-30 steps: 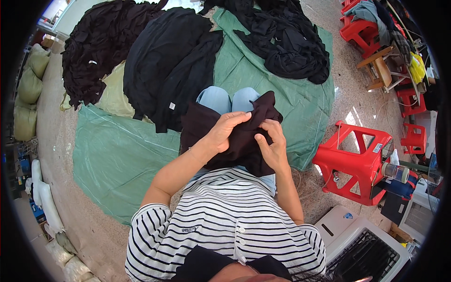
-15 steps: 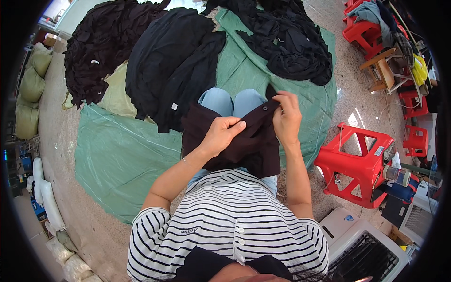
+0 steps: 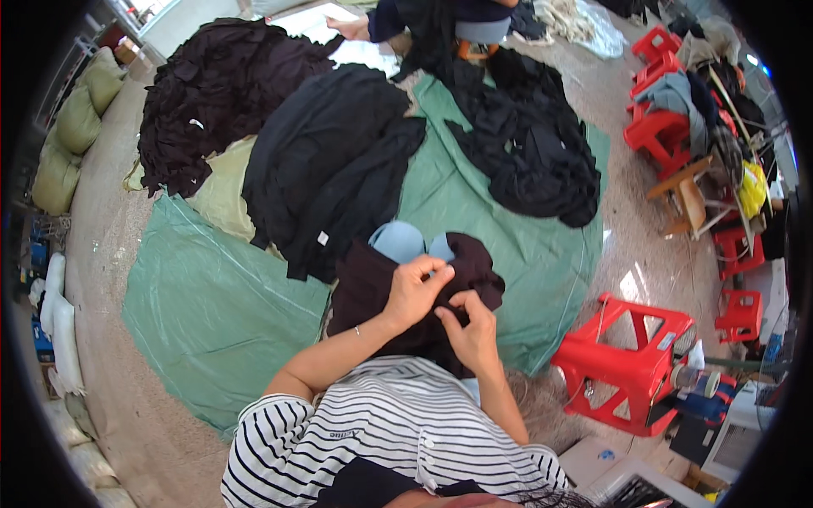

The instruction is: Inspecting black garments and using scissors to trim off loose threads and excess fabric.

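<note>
A dark maroon garment [image 3: 364, 288] lies across my lap, over light blue trousers [image 3: 398, 242]. My left hand [image 3: 413, 296] is above the garment's middle, thumb and fingertips pinched together. Whatever is between those fingertips is too small to make out. Just below and to the right, my right hand [image 3: 471, 328] has its fingers curled and its thumb bent toward them, gripping the cloth. The garment's right part is bunched up past my knee.
A green sheet [image 3: 229, 296] covers the floor, bearing a maroon clothes pile [image 3: 220, 93] and black piles [image 3: 330, 152] [image 3: 542, 161]. At right stands a red stool [image 3: 622, 356] beside a clear bottle [image 3: 694, 379]. Another person's hand [image 3: 349, 28] shows at the far edge.
My right hand has left the garment's upper right edge and come down beside my left. The buttoned edge is no longer stretched out. The view has tilted up, bringing another person into sight.
</note>
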Available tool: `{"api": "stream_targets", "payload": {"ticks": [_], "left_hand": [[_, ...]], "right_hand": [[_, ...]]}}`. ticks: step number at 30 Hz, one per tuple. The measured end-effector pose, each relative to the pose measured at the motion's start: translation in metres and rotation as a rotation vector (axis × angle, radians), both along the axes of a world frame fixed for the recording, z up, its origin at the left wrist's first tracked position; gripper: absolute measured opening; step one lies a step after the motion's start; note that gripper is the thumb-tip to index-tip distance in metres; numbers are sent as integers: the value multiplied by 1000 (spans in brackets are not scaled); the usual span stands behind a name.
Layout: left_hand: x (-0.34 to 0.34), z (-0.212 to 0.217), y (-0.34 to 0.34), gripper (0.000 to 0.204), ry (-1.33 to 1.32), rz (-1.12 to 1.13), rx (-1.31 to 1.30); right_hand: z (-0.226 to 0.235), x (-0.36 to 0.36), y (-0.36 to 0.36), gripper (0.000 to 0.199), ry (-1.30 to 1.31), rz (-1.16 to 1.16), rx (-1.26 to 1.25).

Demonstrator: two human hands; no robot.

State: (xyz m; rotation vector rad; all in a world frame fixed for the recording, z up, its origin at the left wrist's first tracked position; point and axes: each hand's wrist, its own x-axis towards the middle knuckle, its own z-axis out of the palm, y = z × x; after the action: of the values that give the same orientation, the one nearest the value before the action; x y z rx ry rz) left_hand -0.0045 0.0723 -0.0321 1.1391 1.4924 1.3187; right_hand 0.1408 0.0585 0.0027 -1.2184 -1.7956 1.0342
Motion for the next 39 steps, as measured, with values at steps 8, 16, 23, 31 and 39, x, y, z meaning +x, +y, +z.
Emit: {"api": "stream_targets", "payload": {"ticks": [8,16,23,31,39], "left_hand": [[-21,3,-7,12,-214,-358,-208],[-39,-3,-3,12,-291,-499,-364],[-28,0,-21,21,-38,-386,-88],[-35,-5,-31,24,-51,-477,-133],[-24,-6,-36,18,176,-367,15]], "right_hand": [[1,3,-1,16,-20,-72,161],[-8,-6,-2,18,-57,-64,269],[-6,-6,3,16,-48,-37,290],[-16,-1,1,14,24,-31,175],[-34,-1,0,6,320,-115,-304]]}}
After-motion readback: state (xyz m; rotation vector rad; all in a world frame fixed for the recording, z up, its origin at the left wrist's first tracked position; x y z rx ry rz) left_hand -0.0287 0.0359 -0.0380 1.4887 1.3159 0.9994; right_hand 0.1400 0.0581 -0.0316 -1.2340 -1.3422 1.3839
